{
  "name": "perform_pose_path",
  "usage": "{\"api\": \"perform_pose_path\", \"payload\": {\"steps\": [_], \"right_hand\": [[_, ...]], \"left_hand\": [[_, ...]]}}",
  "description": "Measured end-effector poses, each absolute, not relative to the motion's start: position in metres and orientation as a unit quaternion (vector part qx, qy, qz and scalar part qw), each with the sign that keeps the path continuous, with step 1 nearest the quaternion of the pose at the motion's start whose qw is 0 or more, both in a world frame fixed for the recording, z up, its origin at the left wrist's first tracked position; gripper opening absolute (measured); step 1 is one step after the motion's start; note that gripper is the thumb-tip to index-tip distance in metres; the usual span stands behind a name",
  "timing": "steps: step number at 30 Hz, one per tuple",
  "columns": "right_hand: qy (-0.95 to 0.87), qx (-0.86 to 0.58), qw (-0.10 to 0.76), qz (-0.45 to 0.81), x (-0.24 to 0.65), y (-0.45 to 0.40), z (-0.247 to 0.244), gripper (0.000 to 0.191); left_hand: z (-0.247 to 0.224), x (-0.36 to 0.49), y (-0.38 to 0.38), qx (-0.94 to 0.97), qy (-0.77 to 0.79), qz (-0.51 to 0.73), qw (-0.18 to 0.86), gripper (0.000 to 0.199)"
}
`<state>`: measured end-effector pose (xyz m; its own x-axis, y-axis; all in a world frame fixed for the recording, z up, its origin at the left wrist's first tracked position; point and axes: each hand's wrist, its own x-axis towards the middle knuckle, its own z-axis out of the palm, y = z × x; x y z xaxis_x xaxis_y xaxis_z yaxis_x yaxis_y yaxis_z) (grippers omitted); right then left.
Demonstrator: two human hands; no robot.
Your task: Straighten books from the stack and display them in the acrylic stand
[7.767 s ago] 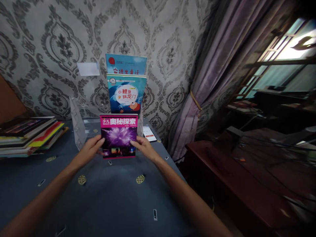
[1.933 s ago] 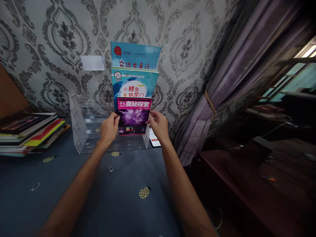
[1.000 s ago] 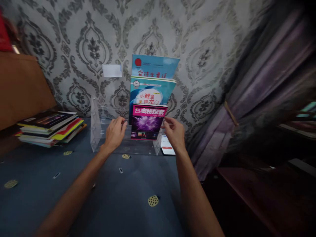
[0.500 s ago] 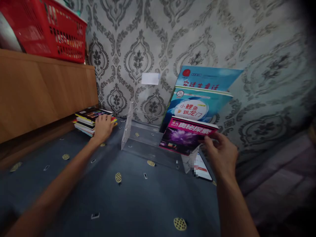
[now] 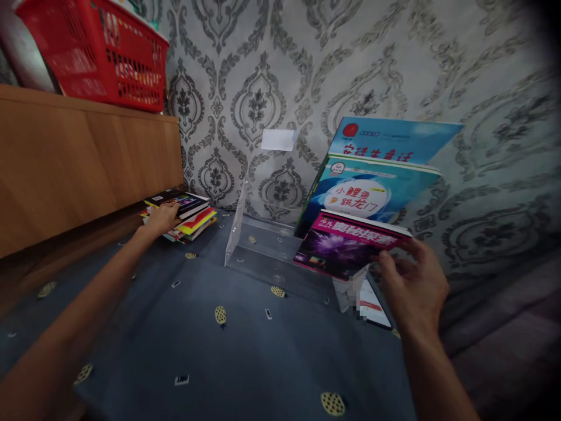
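On the left, my left hand [image 5: 163, 218] reaches over the near edge of a black-covered book [image 5: 186, 203] atop a small stack. Its fingertips lie on the cover; the thumb is hidden. Beneath are several books [image 5: 199, 224] with yellow, red and white edges. At the right, my right hand [image 5: 414, 280] pinches the right edge of a purple and pink book [image 5: 346, 245]. That book leans back in a clear acrylic book stand [image 5: 258, 266]. Behind it, a teal book [image 5: 394, 187] and a taller blue book [image 5: 407, 137] stand tilted in higher rows.
A dark blue patterned cloth [image 5: 245, 362] covers the surface. A phone [image 5: 374, 304] with a lit screen lies beside the stand's right end. A wooden cabinet [image 5: 87, 169] on the left bears a red plastic basket [image 5: 92, 58]. Patterned wallpaper [image 5: 258, 99] rises behind the stand.
My left hand has moved from the right end of the stack to the black book's near-left edge. My right hand still holds the purple book. The whole view has shifted slightly.
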<state>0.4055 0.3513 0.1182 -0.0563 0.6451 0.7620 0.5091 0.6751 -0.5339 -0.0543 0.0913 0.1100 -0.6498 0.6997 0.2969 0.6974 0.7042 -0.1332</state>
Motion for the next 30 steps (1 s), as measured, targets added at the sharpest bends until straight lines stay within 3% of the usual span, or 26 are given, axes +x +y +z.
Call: {"api": "perform_pose_path", "payload": {"steps": [6,9,15,22,26,30], "right_hand": [[-0.706,-0.411,0.572,0.069,0.411,0.342,0.117,0.078],[-0.694,-0.404,0.593,0.06,0.415,0.337,0.111,0.079],[-0.711,-0.364,0.6,0.042,0.415,0.318,0.097,0.065],[-0.708,-0.335,0.617,0.079,0.413,0.308,0.084,0.064],[-0.688,-0.35,0.631,0.076,0.417,0.301,0.068,0.038],[-0.757,-0.318,0.557,0.122,0.42,0.285,0.04,0.021]], "left_hand": [[0.12,-0.062,0.08,-0.41,-0.899,0.027,0.153,0.044],[0.123,-0.058,0.074,-0.43,-0.889,0.039,0.151,0.043],[0.118,-0.034,0.068,-0.456,-0.872,0.05,0.17,0.041],[0.1,-0.003,0.051,-0.444,-0.864,0.034,0.234,0.051],[0.093,0.009,0.039,-0.443,-0.866,0.024,0.232,0.051],[0.086,0.019,0.03,-0.442,-0.87,-0.009,0.217,0.051]]}}
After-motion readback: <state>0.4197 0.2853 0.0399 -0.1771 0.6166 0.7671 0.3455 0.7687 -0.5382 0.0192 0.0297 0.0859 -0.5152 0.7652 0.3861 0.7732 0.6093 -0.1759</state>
